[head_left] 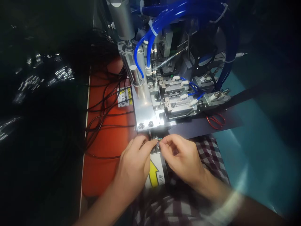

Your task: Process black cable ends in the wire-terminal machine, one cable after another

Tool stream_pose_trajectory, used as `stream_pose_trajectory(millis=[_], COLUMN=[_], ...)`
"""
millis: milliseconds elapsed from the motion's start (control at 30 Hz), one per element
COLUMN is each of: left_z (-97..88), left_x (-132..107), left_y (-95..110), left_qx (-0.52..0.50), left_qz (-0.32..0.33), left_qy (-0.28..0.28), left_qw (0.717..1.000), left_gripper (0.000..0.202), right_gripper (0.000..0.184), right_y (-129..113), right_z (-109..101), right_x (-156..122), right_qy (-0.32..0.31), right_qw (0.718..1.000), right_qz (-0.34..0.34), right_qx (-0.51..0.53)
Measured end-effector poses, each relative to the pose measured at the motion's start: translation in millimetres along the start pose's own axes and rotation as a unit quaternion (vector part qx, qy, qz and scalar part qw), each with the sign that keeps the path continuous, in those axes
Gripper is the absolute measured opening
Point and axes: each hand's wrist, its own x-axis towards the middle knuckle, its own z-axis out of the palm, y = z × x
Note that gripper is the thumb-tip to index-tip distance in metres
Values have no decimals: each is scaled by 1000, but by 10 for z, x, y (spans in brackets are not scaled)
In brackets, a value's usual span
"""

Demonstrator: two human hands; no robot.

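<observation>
Thin coloured wires (160,138), green and white among them, show between my fingertips at the front of a metal machine (145,110). My left hand (135,161) is closed, its thumb and forefinger pinched at the left end of the wires. From the other side my right hand (184,158) pinches the same wires, its other fingers curled in. Both sets of fingertips almost meet above a narrow dark track (155,150) on the machine. What lies inside the pinches is mostly hidden and very small.
Black cables (103,117) run across the orange surface (105,179) on the left. Blue air hoses (178,12) arch over the machine. A yellow arrow label (154,174) lies below my hands. A looped red wire (215,121) rests on the dark plate at right.
</observation>
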Motion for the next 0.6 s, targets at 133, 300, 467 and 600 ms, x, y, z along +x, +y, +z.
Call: stream_pose_trajectory(millis=[133, 300, 467, 600], left_z=[-5, -3, -4, -19], left_x=[6, -7, -9, 7], left_y=[0, -7, -12, -12], left_qx=[6, -4, -5, 8], left_qz=[-2, -2, -10, -1], left_qy=[-1, -9, -13, -22], left_qw=[1000, 1000, 1000, 1000], left_gripper=[28, 28, 28, 29], right_gripper=[12, 14, 13, 10], right_y=[17, 33, 50, 76], right_z=[-54, -45, -55, -79], right_x=[52, 120, 98, 77], right_qy=[-37, -124, -127, -98], right_qw=[995, 964, 963, 992], right_qz=[-77, 169, 158, 19], right_qx=[-51, 162, 177, 78])
